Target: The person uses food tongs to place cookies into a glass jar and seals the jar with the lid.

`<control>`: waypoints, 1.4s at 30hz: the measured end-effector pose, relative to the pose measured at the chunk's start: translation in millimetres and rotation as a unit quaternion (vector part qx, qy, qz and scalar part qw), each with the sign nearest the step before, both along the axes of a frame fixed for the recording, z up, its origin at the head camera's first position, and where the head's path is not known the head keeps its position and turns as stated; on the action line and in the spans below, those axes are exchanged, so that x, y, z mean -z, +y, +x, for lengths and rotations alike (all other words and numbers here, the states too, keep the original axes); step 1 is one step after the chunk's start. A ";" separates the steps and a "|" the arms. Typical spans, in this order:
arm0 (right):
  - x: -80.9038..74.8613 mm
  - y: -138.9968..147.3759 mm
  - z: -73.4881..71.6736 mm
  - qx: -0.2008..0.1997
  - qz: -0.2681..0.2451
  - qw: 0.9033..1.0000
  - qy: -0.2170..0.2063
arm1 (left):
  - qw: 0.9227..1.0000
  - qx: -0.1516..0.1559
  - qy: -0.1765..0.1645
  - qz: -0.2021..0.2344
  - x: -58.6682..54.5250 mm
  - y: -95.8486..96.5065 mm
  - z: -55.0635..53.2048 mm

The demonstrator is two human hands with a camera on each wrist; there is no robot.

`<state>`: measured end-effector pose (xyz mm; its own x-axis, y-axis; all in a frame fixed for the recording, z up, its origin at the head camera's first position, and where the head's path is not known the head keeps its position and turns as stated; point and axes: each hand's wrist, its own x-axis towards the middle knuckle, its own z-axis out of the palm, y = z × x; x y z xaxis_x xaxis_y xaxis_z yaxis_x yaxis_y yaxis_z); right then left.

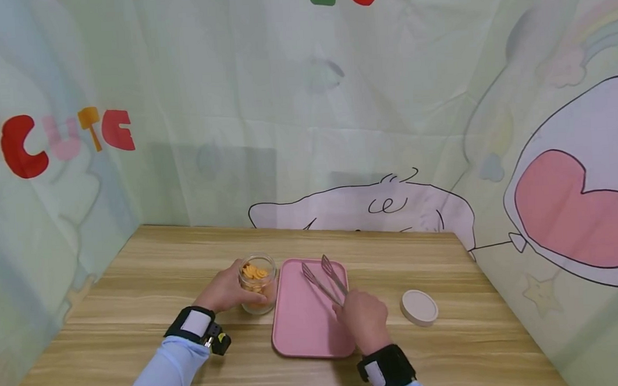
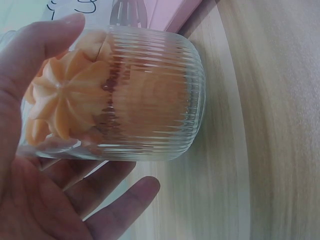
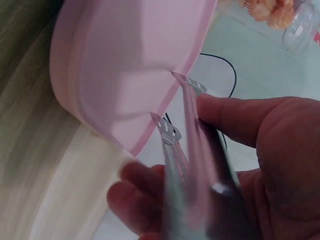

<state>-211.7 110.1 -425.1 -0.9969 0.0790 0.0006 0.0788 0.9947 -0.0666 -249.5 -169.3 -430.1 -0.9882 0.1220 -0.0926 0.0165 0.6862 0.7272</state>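
Observation:
My left hand (image 1: pixel 231 289) grips a ribbed clear glass jar (image 2: pixel 160 95) from its left side, thumb across the near side. Inside the jar, which has no lid on, are several golden, star-shaped piped cookies (image 2: pixel 67 95). My right hand (image 1: pixel 364 318) holds metal tongs (image 1: pixel 321 287) whose two slotted tips stand apart. Those tips hover over the pink tray (image 1: pixel 306 333), with nothing between them in the right wrist view. The jar stands upright on the table, just left of the tray.
A round white lid (image 1: pixel 419 308) lies on the wooden table (image 1: pixel 186 252), right of my right hand. Behind the table and along both sides hangs a printed cloth backdrop (image 1: pixel 205 105) with cartoon figures and letters.

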 end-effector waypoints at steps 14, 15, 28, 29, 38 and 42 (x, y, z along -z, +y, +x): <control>5.7 6.3 -4.7 0.011 0.009 1.000 0.000 | 1.000 0.003 -0.005 0.001 0.4 -0.3 0.7; 4.3 8.5 -6.1 0.012 0.005 1.000 0.003 | 1.000 0.003 -0.005 0.001 0.4 -1.0 0.9; -4.8 79.4 -23.9 0.027 -0.039 0.998 -0.030 | 1.000 0.005 -0.005 0.005 -0.6 0.0 2.9; -4.3 86.2 -24.7 0.028 -0.041 0.998 -0.030 | 1.000 0.005 -0.007 0.005 -0.7 0.2 3.1; -1.6 135.6 -30.0 0.029 -0.043 0.997 -0.050 | 1.000 0.002 -0.010 0.005 -1.3 0.9 3.1; 1.6 145.9 -31.2 0.025 -0.039 0.998 -0.053 | 1.000 0.002 -0.010 0.005 -0.7 0.7 2.6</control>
